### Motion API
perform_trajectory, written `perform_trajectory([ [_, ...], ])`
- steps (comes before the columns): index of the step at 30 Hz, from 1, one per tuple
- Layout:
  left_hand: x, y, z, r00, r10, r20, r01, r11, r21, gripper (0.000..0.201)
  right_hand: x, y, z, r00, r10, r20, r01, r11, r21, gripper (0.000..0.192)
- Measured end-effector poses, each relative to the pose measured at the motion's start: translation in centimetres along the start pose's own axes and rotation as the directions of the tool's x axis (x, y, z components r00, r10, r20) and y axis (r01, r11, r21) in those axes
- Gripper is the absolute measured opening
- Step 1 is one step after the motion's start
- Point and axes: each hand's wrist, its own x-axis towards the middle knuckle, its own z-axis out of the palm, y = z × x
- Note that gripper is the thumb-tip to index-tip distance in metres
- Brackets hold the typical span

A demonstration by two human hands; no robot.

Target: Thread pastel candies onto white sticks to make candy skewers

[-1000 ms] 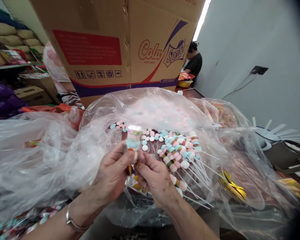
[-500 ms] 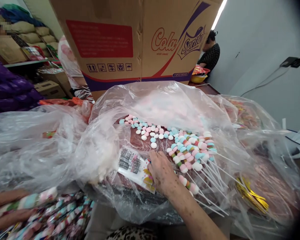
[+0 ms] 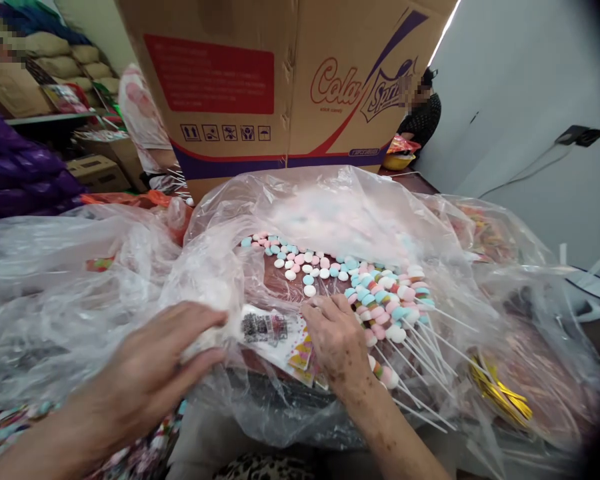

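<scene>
White printed wrappers lie partly under the right hand, its grip hidden from me, the left hand gaping beside them, seemingly a picking-up step that calls for pinching one loose.

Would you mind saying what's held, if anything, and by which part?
The right hand touches the packets at their yellow end; any grip is hidden. The left hand looks empty.
</scene>
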Motion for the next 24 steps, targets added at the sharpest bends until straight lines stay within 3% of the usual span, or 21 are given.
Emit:
perform_trajectory([
  [1, 1.5, 0.5, 1.9, 0.993, 0.091, 0.079, -0.103, 0.982, 0.158, 0.049, 0.0, -0.1, -0.4, 1.000, -0.012, -0.006, 0.012, 0.999, 0.044, 0.030],
  [3, 4.1, 1.2, 5.4, 0.960, 0.184, 0.209, -0.238, 0.931, 0.276, 0.050, 0.0, -0.3, -1.3, 1.000, -0.018, -0.002, 0.018, 0.989, 0.149, 0.028],
  [5, 5.9, 1.4, 8.1, 0.933, 0.170, 0.317, -0.265, 0.920, 0.288, 0.021, -0.4, -0.3, -2.1, 1.000, 0.029, 0.011, -0.031, 0.960, 0.278, 0.026],
  [7, 6.8, 1.3, 9.6, 0.913, 0.096, 0.397, -0.196, 0.956, 0.220, 0.013, -1.0, -0.1, -2.8, 0.988, 0.144, 0.052, -0.152, 0.895, 0.419, 0.018],
  [10, 7.4, 1.2, 9.9, 0.855, -0.052, 0.515, 0.027, 0.998, 0.056, 0.017, -2.0, 0.3, -3.3, 0.931, 0.315, 0.186, -0.365, 0.759, 0.539, 0.010],
  [12, 7.5, 1.3, 9.7, 0.804, -0.088, 0.588, 0.130, 0.991, -0.029, 0.017, -2.6, 0.6, -3.3, 0.902, 0.365, 0.229, -0.430, 0.725, 0.538, 0.011],
  [19, 7.0, 1.6, 9.9, 0.687, -0.094, 0.721, 0.220, 0.972, -0.083, 0.039, -3.9, -0.2, -2.7, 0.950, 0.313, 0.015, -0.281, 0.828, 0.485, 0.029],
  [21, 6.7, 1.2, 10.2, 0.699, -0.115, 0.706, 0.261, 0.960, -0.103, 0.037, -4.1, -0.5, -2.5, 0.949, 0.312, -0.041, -0.258, 0.846, 0.467, 0.033],
  [24, 6.2, 0.5, 10.7, 0.770, -0.112, 0.629, 0.257, 0.955, -0.145, 0.029, -4.4, -0.7, -2.5, 0.937, 0.337, -0.098, -0.262, 0.859, 0.440, 0.037],
])
